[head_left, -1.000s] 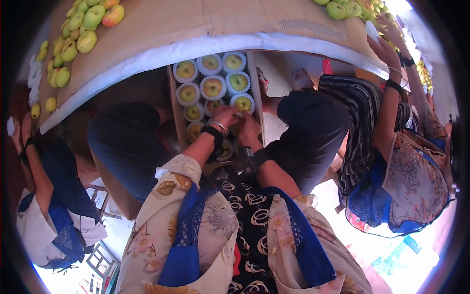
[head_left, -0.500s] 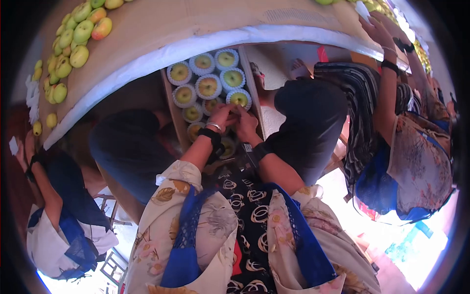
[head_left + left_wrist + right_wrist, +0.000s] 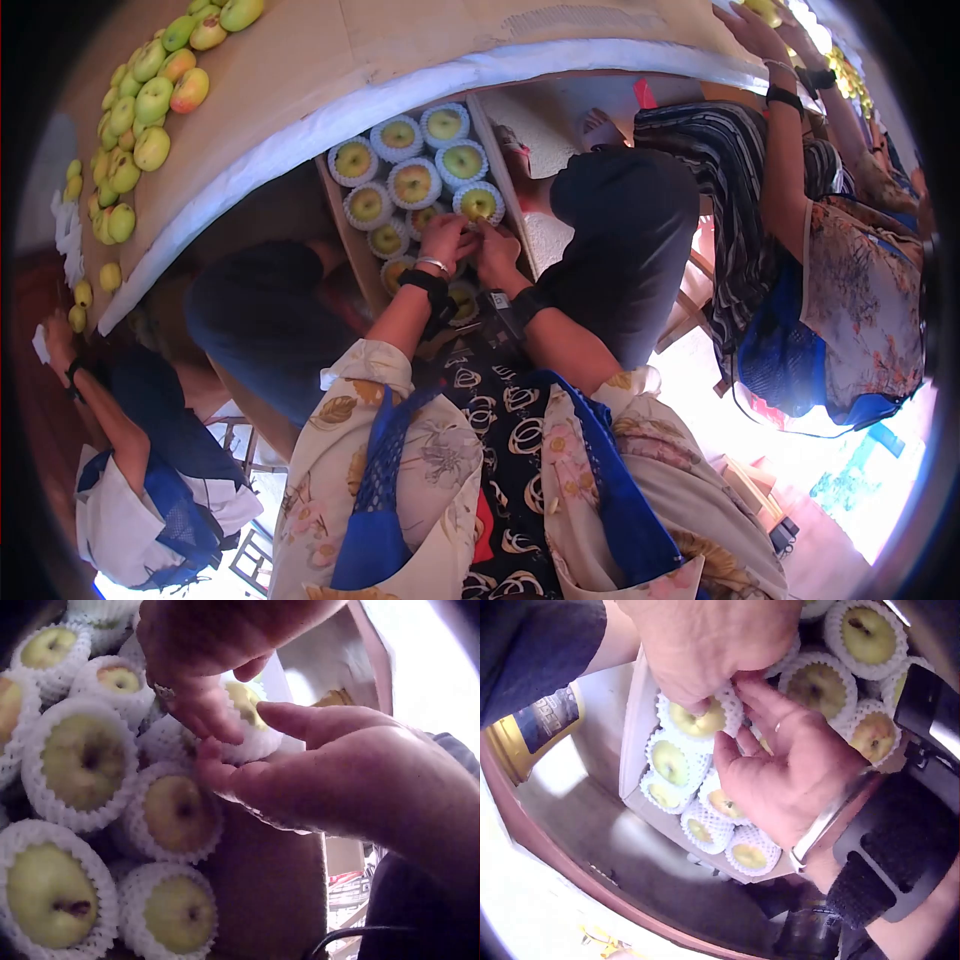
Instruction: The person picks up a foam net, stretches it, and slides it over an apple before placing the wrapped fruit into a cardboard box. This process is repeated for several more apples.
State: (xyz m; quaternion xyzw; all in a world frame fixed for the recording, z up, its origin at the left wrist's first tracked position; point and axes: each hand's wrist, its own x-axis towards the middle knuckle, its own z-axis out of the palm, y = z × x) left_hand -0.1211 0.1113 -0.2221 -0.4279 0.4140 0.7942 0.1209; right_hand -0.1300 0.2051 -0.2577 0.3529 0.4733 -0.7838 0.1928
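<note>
Both hands meet over an open cardboard box (image 3: 352,228) of apples in white foam nets. At the box's right side in the head view, one netted apple (image 3: 478,204) lies right at the fingertips. My left hand (image 3: 447,243), with a ring and a silver bracelet, curls its thumb and fingers at the near edge of that apple's net. From the other side my right hand (image 3: 496,255) grips it, a fingertip on the fruit's top (image 3: 697,720). In the left wrist view, the right thumb (image 3: 285,718) lies against the apple, partly hidden by the fingers.
Above the box stretches a cardboard-covered table (image 3: 400,40) with a pale padded edge. Loose apples (image 3: 150,95) pile on its left. People sit on both sides, one in striped trousers (image 3: 690,150). A yellow bucket (image 3: 544,727) stands beside the box.
The head view has shifted, so the table and box sit a little differently in it. Both hands stay at the same netted apple, their fingers moving slightly.
</note>
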